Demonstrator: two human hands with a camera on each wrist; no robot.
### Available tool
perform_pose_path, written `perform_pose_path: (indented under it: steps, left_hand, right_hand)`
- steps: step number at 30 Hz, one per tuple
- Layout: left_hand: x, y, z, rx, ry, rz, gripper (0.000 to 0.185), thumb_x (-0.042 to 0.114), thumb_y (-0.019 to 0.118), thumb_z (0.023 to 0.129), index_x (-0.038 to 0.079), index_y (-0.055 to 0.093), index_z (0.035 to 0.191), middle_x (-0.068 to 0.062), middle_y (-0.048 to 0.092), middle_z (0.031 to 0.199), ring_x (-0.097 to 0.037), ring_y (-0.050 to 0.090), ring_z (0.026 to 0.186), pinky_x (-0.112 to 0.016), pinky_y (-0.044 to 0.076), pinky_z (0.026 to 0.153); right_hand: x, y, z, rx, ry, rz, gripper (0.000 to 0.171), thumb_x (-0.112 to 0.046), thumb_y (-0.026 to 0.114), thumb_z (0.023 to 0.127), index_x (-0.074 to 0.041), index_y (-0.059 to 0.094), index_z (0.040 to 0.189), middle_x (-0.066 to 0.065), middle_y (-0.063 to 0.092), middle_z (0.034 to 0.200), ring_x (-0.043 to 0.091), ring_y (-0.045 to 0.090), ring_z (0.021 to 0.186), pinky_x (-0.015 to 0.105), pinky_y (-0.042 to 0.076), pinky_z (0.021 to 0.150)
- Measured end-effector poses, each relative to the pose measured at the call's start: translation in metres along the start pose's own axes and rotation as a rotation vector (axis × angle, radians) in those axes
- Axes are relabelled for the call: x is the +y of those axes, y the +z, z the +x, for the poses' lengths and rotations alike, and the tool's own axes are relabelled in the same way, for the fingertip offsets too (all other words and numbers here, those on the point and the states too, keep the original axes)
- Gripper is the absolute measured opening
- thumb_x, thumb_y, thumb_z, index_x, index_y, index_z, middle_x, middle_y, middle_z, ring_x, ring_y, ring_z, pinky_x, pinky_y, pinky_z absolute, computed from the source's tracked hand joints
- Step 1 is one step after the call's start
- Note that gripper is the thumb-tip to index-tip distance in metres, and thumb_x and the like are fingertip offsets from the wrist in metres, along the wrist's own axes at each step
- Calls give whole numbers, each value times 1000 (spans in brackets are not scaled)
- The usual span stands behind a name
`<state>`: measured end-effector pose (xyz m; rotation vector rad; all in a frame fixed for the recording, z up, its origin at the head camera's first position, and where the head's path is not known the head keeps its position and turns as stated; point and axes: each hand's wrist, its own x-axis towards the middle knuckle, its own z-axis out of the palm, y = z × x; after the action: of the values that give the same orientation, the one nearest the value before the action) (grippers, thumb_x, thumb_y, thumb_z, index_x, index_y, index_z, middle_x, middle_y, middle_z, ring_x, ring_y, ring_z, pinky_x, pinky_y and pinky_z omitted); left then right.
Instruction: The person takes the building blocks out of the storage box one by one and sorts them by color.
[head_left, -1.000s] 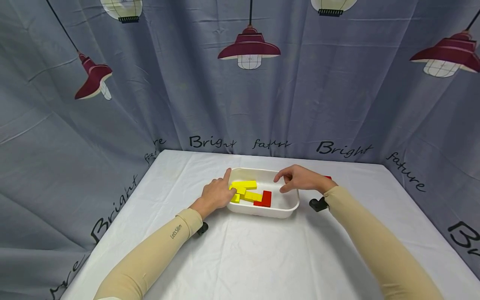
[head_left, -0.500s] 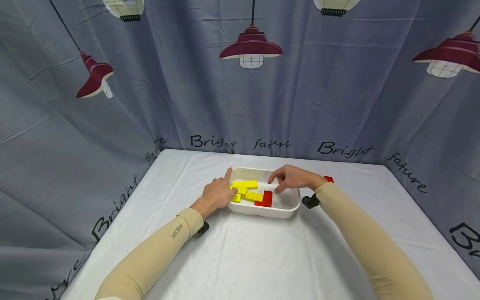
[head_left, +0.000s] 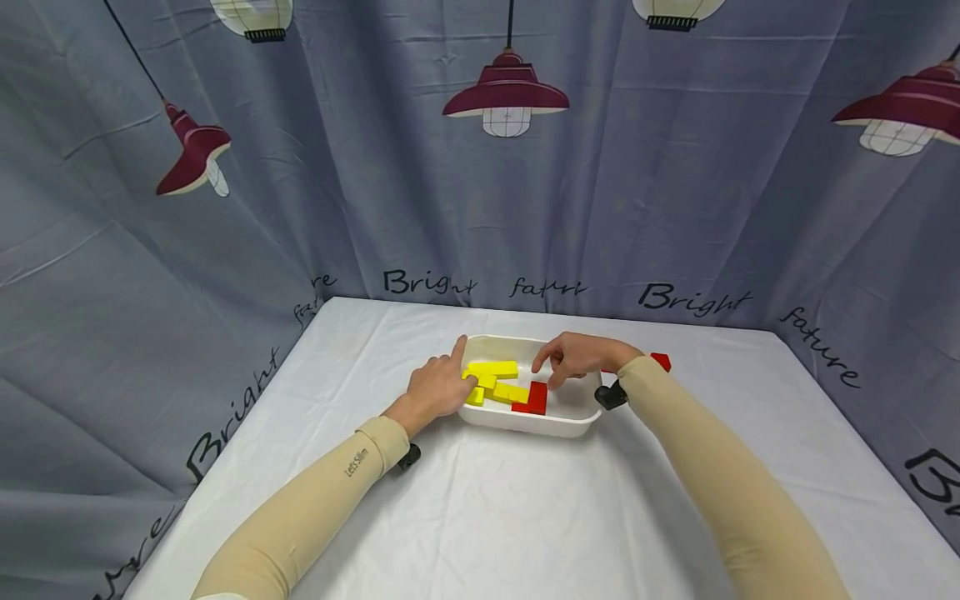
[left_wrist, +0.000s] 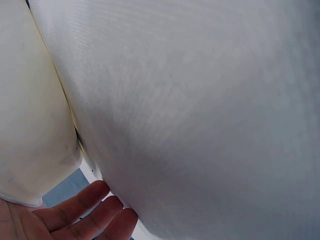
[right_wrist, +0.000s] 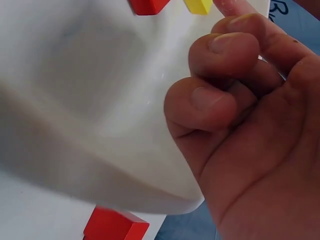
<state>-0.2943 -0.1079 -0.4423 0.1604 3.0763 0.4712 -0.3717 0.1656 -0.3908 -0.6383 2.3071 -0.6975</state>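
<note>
While both hands hover at the white tray (head_left: 525, 421) in the middle of the table (head_left: 525, 517), the thing to watch is the red block (head_left: 532, 398) lying flat on the tray floor. It sits just below and a touch toward the person from the right hand (head_left: 573, 358), so that hand is plainly the nearer one. Its fingers are curled, thumb and forefinger drawn toward each other over the tray's inside, and from the right wrist view the curled fingers (right_wrist: 215, 102) hold nothing that I can make out. The red block looks L-shaped, its longer limb running roughly away from the person, toward the far rim.

Over on the other side, the left hand (head_left: 438, 387) rests at the tray's left rim, forefinger stretched out along the edge, thumb touching the yellow blocks (head_left: 495, 379). Those lie in a loose cluster, long sides running mostly left to right, and the nearest one touches the red block's left side. In the left wrist view the fingers (left_wrist: 95, 210) lie straight and relaxed beside the tray wall.

Another red block (head_left: 661, 361) sits on the table outside the tray, just beyond the right wrist.
</note>
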Motion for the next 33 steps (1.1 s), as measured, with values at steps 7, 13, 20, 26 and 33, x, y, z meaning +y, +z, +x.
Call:
perform_pose_path:
  steps: [7, 13, 20, 26, 33]
  left_hand:
    - [-1, 1, 2, -1, 2, -2, 78, 43, 47, 96, 18, 15, 162, -16, 62, 131, -29, 61, 112, -49, 52, 84]
    - [-2, 2, 2, 1, 0, 1, 77, 43, 47, 96, 19, 15, 162, -15, 63, 130, -29, 62, 111, -49, 52, 84]
    - [-1, 1, 2, -5, 3, -11, 78, 43, 47, 96, 19, 14, 163, -16, 62, 132, -28, 61, 112, -49, 52, 85]
    - [-1, 0, 1, -4, 6, -15, 78, 42, 46, 96, 18, 15, 163, -16, 62, 132, -29, 61, 113, -49, 52, 86]
    - [-1, 0, 1, 0, 7, -17, 78, 42, 47, 96, 18, 16, 163, -16, 62, 131, -29, 61, 113, -49, 52, 86]
  right_hand:
    - [-5, -3, 3, -48, 15, -19, 36, -15, 75, 85, -12, 71, 120, 1, 51, 73, 16, 39, 56, 27, 34, 61]
    - [-7, -3, 7, -91, 19, -47, 37, -13, 75, 85, -12, 70, 122, 1, 51, 72, 16, 36, 52, 26, 32, 58]
    - [-1, -1, 16, -108, 29, -33, 37, -11, 76, 83, -15, 72, 120, 0, 51, 72, 15, 36, 52, 25, 32, 55]
    - [0, 3, 21, -119, 59, -12, 38, -9, 76, 82, -18, 73, 119, 2, 53, 76, 17, 38, 55, 25, 34, 57]
    - [1, 8, 25, -140, 84, -1, 41, -4, 77, 80, -20, 72, 118, 3, 52, 79, 18, 40, 59, 25, 34, 59]
